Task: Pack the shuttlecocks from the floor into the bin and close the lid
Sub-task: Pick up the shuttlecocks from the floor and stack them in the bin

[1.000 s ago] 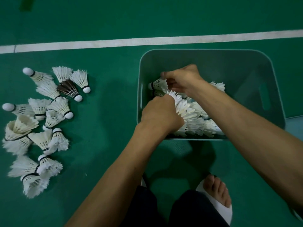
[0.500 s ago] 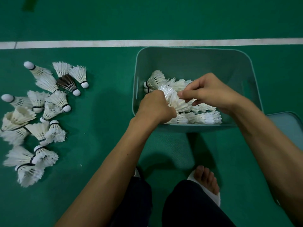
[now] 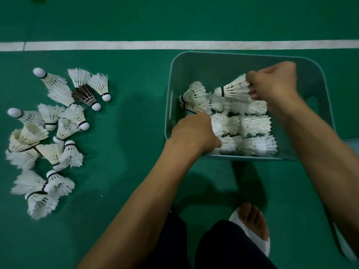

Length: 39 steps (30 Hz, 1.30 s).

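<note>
An open teal bin (image 3: 229, 61) sits on the green floor at the right, with several white shuttlecocks (image 3: 254, 125) lying in rows inside. My right hand (image 3: 274, 84) is over the bin's far right part, pinching the feather end of one white shuttlecock (image 3: 233, 90), cork pointing left. My left hand (image 3: 194, 133) is inside the bin's near left corner, closed on the feathers of a shuttlecock row (image 3: 223, 123). A loose pile of shuttlecocks (image 3: 56, 133) lies on the floor at the left, one of them dark brown (image 3: 85, 96).
A white court line (image 3: 174, 45) crosses the floor behind the bin. The edge of a pale teal lid (image 3: 352, 143) shows at the far right. My knees and a foot in a white slipper (image 3: 252, 228) are at the bottom.
My right hand has moved from the bin's middle to its far right, lifting one shuttlecock by the feathers. My left hand stays in the near left corner.
</note>
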{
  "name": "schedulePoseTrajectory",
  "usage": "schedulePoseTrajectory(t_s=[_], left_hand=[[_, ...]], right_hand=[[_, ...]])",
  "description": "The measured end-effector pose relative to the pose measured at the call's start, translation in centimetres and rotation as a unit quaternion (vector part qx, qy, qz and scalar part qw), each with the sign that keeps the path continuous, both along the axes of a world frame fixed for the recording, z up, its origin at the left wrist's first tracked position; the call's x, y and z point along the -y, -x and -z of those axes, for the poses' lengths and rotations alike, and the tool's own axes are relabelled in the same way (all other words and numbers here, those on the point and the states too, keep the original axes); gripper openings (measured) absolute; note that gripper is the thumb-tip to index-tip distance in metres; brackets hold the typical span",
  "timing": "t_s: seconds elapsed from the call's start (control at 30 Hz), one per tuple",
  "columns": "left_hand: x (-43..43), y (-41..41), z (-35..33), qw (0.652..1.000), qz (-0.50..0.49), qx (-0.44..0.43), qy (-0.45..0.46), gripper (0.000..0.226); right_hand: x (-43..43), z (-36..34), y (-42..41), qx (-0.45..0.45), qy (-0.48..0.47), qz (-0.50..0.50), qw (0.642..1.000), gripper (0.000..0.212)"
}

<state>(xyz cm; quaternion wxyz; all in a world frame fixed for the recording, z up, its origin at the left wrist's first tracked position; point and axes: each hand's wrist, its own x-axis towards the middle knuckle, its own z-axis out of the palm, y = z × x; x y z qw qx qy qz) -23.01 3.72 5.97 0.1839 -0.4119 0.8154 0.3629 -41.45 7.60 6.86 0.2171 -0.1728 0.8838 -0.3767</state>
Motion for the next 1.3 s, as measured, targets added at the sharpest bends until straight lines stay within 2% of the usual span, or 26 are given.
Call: schedulePoseTrajectory(t_s=[0.13,0.3,0.43,0.57,0.73,0.83,0.9,1.03,1.07,1.2,1.3], left_hand=[[0.4,1.0,0.2,0.999,0.035,0.015,-0.006,0.043],[1.3,1.3,0.5,0.999,0.038,0.028,-0.003,0.050],[1.8,1.2,0.8,0.999,0.033,0.017,-0.017,0.051],[1.9,1.1,0.8,0.999,0.000,-0.035,-0.024,0.051],[1.3,0.9,-0.3,0.990,-0.055,-0.130,-0.006,0.037],[0.8,0.9,-0.8,0.982,-0.093,-0.166,0.012,0.035],[0.4,0.7,-1.0,0.980,-0.110,-0.164,0.025,0.030],[0.2,0.3,-1.5,0.972,-0.173,-0.135,0.089,0.013],[0.3,0.4,-1.6,0.971,-0.179,-0.118,0.101,0.018],[1.6,2.0,-1.2,0.983,-0.164,-0.042,0.078,0.073],[3.0,3.6,-0.2,0.987,-0.153,0.021,0.041,0.089]], right_hand=[[3.6,2.0,-2.6,0.023,0.011,-0.025,0.999,0.020],[6.1,5.0,-4.8,0.003,-0.031,-0.074,0.997,0.024],[6.7,5.1,-3.6,0.068,-0.041,-0.074,0.994,0.032],[3.9,2.6,-1.9,0.075,-0.020,-0.076,0.994,0.039],[-1.0,-1.5,-1.1,0.152,-0.069,-0.223,0.960,0.035],[-2.1,-2.2,-1.4,0.147,-0.081,-0.281,0.945,0.025],[-2.3,-2.2,-1.5,0.135,-0.072,-0.270,0.951,0.017],[-1.8,-1.4,-0.7,0.089,-0.037,-0.130,0.987,0.013],[-1.5,-0.9,-0.5,0.076,-0.031,-0.101,0.991,0.012],[0.6,1.8,-1.2,0.090,-0.027,-0.028,0.995,0.012],[2.4,3.6,-2.4,0.125,-0.021,0.000,0.992,0.014]])
